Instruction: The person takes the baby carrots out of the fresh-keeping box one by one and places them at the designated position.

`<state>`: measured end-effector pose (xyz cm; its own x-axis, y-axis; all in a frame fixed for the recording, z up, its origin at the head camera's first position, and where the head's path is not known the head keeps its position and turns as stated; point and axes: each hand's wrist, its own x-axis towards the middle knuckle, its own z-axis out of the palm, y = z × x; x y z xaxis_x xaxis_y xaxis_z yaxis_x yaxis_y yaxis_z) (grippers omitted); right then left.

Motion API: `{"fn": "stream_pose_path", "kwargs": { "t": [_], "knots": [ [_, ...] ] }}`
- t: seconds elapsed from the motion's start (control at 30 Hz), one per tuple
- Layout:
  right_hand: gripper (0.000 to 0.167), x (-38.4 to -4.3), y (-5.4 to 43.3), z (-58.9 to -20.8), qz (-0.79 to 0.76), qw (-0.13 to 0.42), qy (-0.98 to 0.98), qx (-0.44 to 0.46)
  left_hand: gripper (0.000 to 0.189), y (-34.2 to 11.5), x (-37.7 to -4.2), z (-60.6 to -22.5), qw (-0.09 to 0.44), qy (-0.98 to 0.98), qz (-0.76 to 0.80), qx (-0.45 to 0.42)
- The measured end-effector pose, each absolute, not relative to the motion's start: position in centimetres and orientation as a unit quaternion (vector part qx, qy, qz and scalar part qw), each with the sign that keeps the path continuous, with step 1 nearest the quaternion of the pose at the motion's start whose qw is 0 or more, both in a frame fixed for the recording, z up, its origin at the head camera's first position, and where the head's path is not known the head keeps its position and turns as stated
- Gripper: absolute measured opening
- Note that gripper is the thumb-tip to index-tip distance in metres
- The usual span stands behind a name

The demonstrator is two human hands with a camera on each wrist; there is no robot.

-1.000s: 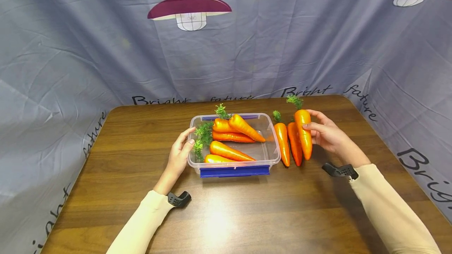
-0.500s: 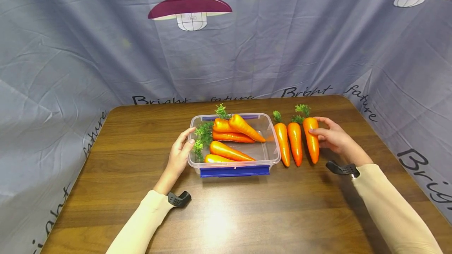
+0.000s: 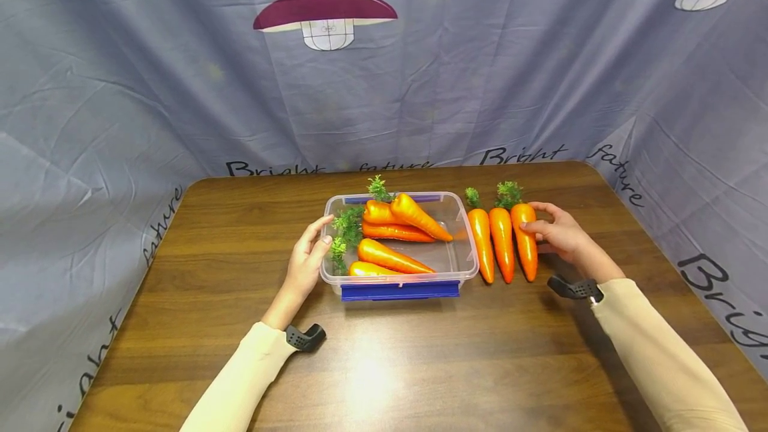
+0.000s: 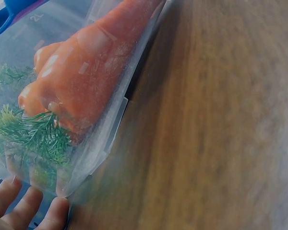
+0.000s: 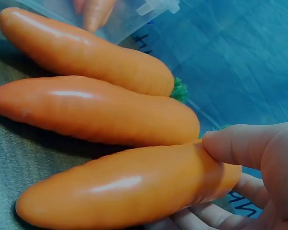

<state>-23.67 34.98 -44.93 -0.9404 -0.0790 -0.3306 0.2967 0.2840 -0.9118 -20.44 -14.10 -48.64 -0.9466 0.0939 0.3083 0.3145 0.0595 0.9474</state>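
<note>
Well apart, the two hands work on either side of a clear box on the counter. The right hand pinches a carrot between thumb and fingers, just beside two loose carrots to the box's right. The left hand rests its fingertips against the left end; more carrots lie inside.

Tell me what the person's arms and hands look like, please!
The left sleeve and right sleeve are long and cream-coloured, with no pattern that shows. At each wrist sits a curved black piece with little dots on it: the left piece and the right piece. The left hand and right hand are bare, without gloves.
</note>
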Motion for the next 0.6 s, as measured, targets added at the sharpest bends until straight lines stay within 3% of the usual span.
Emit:
{"fn": "stream_pose_path", "kwargs": {
  "t": [0.17, 0.6],
  "knots": [
    [0.079, -23.59, 34.77, -44.99, -0.579, 0.163, 0.796, 0.067, 0.043, -14.05, -20.41, -48.64, 0.08, -0.723, -0.671, -0.139],
    [0.078, -23.81, 34.42, -45.24, -0.545, 0.153, 0.821, 0.067, 0.044, -14.08, -20.5, -48.62, 0.079, -0.72, -0.675, -0.141]
  ]
}}
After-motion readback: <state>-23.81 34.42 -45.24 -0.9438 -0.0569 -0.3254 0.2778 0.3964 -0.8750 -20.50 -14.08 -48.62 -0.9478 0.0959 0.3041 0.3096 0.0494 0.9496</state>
